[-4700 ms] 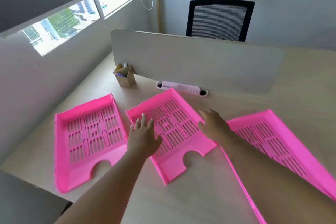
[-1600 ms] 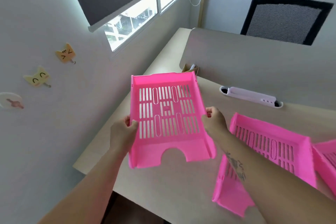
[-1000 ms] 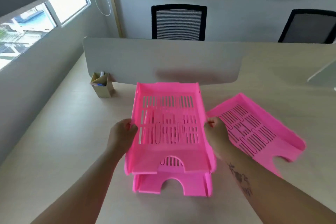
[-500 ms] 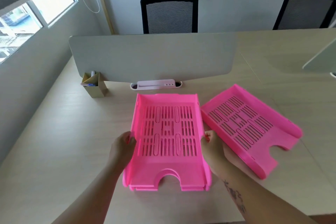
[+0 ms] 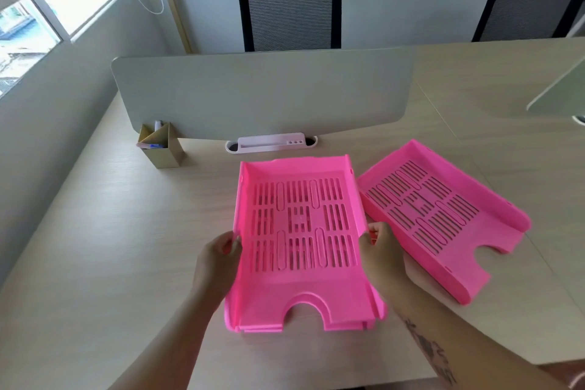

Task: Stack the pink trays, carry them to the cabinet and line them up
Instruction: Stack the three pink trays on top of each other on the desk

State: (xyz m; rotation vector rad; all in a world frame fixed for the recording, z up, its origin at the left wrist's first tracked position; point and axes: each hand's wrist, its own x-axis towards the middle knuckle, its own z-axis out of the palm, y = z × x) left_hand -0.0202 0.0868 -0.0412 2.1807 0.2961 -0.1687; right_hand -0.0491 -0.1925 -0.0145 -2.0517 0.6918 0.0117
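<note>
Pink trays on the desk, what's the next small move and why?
Probably lift the stacked pair, gripped at both sides by the left hand and right hand, onto the lone tray lying apart to the right, since it isn't stacked yet.

Both bare forearms reach forward from the bottom of the view, either side of the stacked pink trays [image 5: 300, 231]. The left hand [image 5: 218, 260] clasps the stack's left wall, thumb curled over the rim, fingers tucked beneath. The right hand [image 5: 381, 255] grips the right wall the same way, thumb on top. A dark tattoo runs along the right forearm.
</note>
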